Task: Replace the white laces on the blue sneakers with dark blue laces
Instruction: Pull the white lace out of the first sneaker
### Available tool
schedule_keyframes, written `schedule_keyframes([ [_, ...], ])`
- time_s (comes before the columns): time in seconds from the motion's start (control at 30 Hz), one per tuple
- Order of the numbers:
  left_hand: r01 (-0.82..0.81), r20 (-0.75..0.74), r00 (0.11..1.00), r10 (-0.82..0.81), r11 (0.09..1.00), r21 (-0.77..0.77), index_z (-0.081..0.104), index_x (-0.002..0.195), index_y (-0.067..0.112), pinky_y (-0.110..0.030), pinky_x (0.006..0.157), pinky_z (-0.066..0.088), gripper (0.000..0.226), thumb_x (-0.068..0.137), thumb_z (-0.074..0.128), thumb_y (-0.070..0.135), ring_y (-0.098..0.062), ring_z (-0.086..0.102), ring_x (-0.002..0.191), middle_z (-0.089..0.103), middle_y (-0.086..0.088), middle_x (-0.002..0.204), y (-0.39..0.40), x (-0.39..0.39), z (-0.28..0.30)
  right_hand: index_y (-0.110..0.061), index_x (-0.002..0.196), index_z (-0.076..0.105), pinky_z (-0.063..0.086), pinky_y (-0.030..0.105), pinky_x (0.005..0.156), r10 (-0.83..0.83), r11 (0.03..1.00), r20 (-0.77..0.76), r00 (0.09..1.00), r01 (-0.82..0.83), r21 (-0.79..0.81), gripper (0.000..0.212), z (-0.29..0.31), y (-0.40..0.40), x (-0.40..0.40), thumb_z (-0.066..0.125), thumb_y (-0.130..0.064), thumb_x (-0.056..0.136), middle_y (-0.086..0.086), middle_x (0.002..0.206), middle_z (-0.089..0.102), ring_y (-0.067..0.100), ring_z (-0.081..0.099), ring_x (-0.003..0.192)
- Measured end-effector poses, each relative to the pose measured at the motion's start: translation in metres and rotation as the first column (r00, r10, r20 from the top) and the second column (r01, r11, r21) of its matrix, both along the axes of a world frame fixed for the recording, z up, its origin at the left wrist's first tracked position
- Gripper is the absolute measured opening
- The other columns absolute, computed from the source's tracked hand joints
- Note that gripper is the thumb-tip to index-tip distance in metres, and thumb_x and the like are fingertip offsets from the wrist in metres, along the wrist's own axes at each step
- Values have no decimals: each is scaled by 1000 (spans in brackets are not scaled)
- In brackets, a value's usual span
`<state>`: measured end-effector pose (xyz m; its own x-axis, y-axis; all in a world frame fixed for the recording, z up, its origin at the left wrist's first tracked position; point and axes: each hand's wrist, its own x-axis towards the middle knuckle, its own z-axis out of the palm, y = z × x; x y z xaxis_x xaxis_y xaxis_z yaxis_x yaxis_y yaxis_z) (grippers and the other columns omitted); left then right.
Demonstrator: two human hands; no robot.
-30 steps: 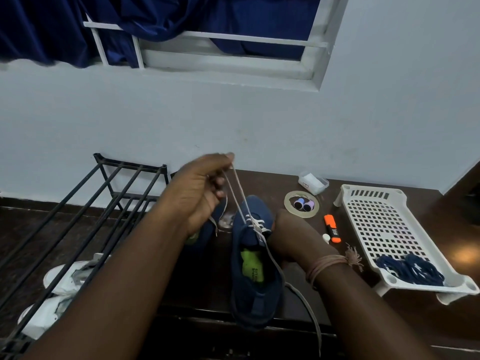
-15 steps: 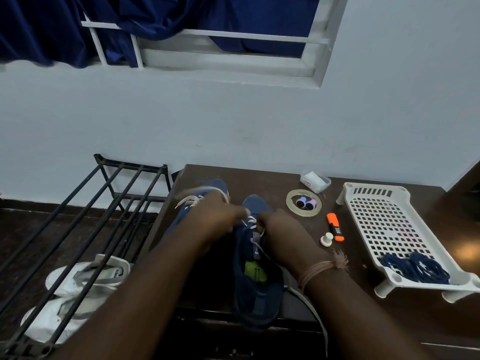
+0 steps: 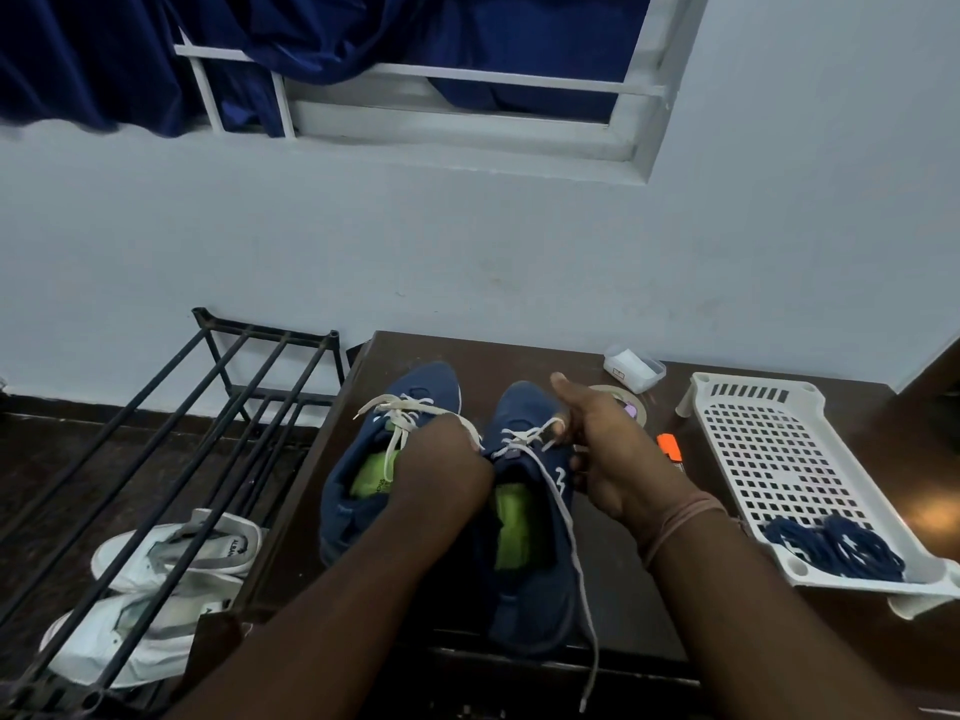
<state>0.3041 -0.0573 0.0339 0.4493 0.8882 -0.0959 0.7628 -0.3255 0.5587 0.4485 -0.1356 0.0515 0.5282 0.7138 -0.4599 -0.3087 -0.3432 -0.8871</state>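
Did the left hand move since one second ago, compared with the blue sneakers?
Yes. The left hand came down from above the right-side blue sneaker and now sits low between both sneakers, by the white lace of the left-side blue sneaker.

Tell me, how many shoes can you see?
4. Two blue sneakers sit side by side on the table: left blue sneaker and right blue sneaker. Two white shoes lie under the black rack: one, another nearer. More might be hidden.
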Motion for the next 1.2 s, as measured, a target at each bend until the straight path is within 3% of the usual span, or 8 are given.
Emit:
schedule_keyframes([
  [0.1, -13, 1, 1000, 13, 998, 61, 63, 98, 12, -32, 77, 45, 16, 85, 63, 21, -31, 63, 99, 68, -9, 100, 2, 3, 0, -21, 57, 51, 21, 27, 50, 81, 996, -37, 996, -80, 28, 55, 7, 2, 0, 58, -68, 84, -2, 58, 54, 12, 30, 45],
  [0.33, -5, 26, 1000, 2, 993, 122, 61, 93, 12, -34, 71, 45, 12, 83, 63, 19, -28, 63, 92, 67, -6, 93, -2, 0, -9, -12, 57, 51, 35, 28, 52, 409, 910, 614, 675, -248, -333, 60, 17, -6, -14, 62, -65, 83, 3, 55, 47, 14, 40, 48],
  [0.5, 15, -102, 995, -2, 991, 131, 57, 96, 15, -29, 74, 39, 13, 90, 61, 26, -29, 63, 102, 68, -8, 105, 7, 0, -6, -20, 59, 53, 27, 29, 54, 39, 999, 148, 988, -41, 10, 60, 30, -7, 4, 66, -77, 71, 2, 54, 51, 15, 38, 49],
  [0.6, 16, -115, 993, 3, 987, 163, 61, 103, 16, -29, 75, 41, 15, 91, 61, 25, -29, 64, 104, 68, -8, 107, 6, -2, -6, -21, 52, 46, 22, 28, 53, 45, 993, -193, 980, -22, 119, 61, 35, -12, 17, 60, -74, 77, 0, 57, 42, 15, 30, 50],
  [0.73, 32, -82, 996, -17, 983, 180, 59, 100, 13, -30, 74, 38, 11, 90, 59, 19, -30, 62, 104, 67, -10, 107, 2, -2, -8, -12, 72, 69, 24, 30, 55, 107, 975, -189, 976, -66, 213, 65, 47, -21, 23, 54, -75, 81, -1, 52, 33, 16, 31, 51],
  [1.0, 56, -69, 997, -47, 989, 135, 48, 89, 16, -29, 71, 38, 9, 89, 57, 15, -31, 61, 101, 65, -11, 106, 3, -3, -8, -20, 53, 37, 30, 31, 61, -70, 689, -380, 922, 320, 650, 55, 73, -30, 29, 63, -52, 89, -1, 56, 36, 16, 32, 55],
  [1.13, 83, 24, 996, -85, 992, 92, 54, 90, 12, -34, 69, 42, 11, 84, 56, 21, -30, 60, 91, 63, -7, 94, 0, 0, -11, -22, 53, 32, 33, 28, 51, -196, 828, -168, 966, 255, 500, 55, 72, -30, 33, 60, -46, 93, 0, 50, 30, 17, 29, 47],
  [1.2, 95, 78, 991, -104, 990, 107, 58, 90, 17, -36, 72, 47, 10, 86, 58, 26, -26, 60, 88, 64, -3, 90, 1, 2, -11, -21, 55, 41, 39, 35, 53, -104, 989, 369, 924, 57, 137, 49, 55, -27, 29, 60, -42, 95, 2, 51, 37, 22, 38, 51],
])
